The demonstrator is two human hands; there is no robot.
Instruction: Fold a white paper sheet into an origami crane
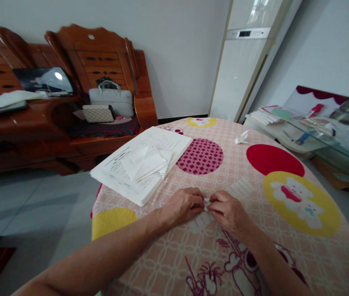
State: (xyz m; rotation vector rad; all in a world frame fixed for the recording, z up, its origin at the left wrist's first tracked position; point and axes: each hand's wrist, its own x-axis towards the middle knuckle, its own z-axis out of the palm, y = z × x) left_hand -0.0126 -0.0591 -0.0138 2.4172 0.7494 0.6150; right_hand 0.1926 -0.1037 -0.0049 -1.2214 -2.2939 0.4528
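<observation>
My left hand and my right hand meet over the middle of the table, fingertips close together. Between them they pinch a small piece of folded white paper, mostly hidden by the fingers. Left of the hands lies a stack of printed sheets, with several folded pieces of paper on top. A folded white paper crane rests near the far edge of the table.
A patterned cloth covers the round table. On the right stands a glass-topped side table with papers and pots. Wooden chairs hold a laptop and a grey bag. A tall white cabinet unit stands behind.
</observation>
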